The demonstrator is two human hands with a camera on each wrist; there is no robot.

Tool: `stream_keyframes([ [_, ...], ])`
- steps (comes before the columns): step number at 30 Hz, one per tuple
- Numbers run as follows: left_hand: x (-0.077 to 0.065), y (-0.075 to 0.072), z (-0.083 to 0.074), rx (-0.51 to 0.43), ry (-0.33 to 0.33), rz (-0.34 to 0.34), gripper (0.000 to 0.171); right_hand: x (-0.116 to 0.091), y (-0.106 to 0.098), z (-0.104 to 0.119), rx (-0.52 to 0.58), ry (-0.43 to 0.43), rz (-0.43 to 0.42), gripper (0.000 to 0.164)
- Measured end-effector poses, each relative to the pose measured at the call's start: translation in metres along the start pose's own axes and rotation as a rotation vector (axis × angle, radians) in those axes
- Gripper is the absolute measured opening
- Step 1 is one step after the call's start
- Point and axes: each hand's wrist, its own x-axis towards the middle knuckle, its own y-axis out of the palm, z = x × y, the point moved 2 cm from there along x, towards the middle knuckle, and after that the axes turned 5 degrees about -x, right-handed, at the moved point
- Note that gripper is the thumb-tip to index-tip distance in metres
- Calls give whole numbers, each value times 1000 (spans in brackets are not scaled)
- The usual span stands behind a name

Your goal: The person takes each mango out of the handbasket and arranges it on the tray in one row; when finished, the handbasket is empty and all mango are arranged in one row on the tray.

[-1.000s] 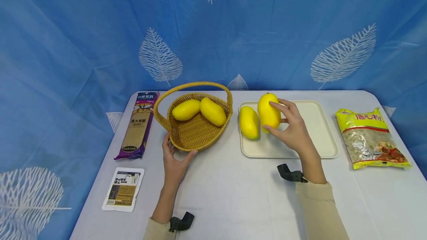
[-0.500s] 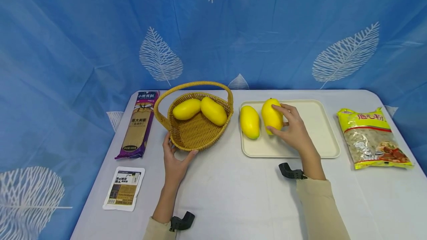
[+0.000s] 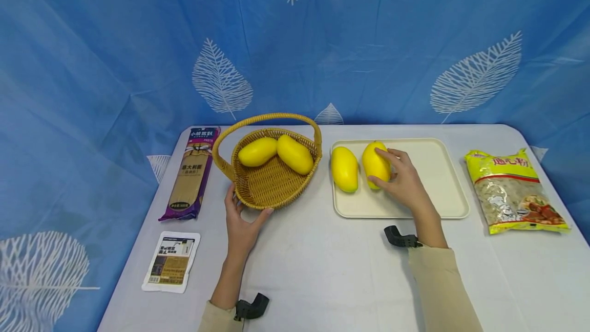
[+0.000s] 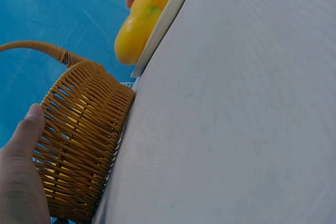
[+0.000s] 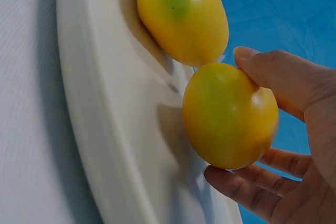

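My right hand [image 3: 404, 181] pinches a yellow mango [image 3: 374, 164] between thumb and fingers, low over the left half of a cream tray [image 3: 428, 168]. In the right wrist view the held mango [image 5: 228, 119] casts a shadow on the tray, close beside a second mango [image 5: 184, 17]. That second one lies at the tray's left end. My left hand [image 3: 241, 229] holds the near side of a wicker basket [image 3: 272, 183], thumb and fingers spread around its wall. Two mangoes, a left one [image 3: 258, 151] and a right one [image 3: 295, 154], rest inside under the arched handle.
Left of the basket lies a long purple pasta packet [image 3: 189, 175], with a small white pouch [image 3: 171, 262] nearer to me. A yellow bag of pasta [image 3: 516, 193] sits right of the tray. A blue leaf-patterned cloth [image 3: 359, 40] hangs behind the white table [image 3: 332, 270].
My right hand has brought its mango down and a little to the right, away from the other mango on the tray. The left hand and the basket have stayed put.
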Motion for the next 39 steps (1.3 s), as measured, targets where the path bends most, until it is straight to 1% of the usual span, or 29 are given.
stream_keyframes([
  [6,0,0,1,-1,2,0,101,1,4,-2,-28,18,26,71],
  [19,0,0,1,-4,-4,-3,101,-2,2,-4,-67,19,74,74],
  [34,-2,0,3,-9,-9,-1,101,-6,-4,2,-79,-15,60,73],
  [39,-2,0,3,-9,-3,-3,101,-7,-9,8,-80,-14,27,73],
])
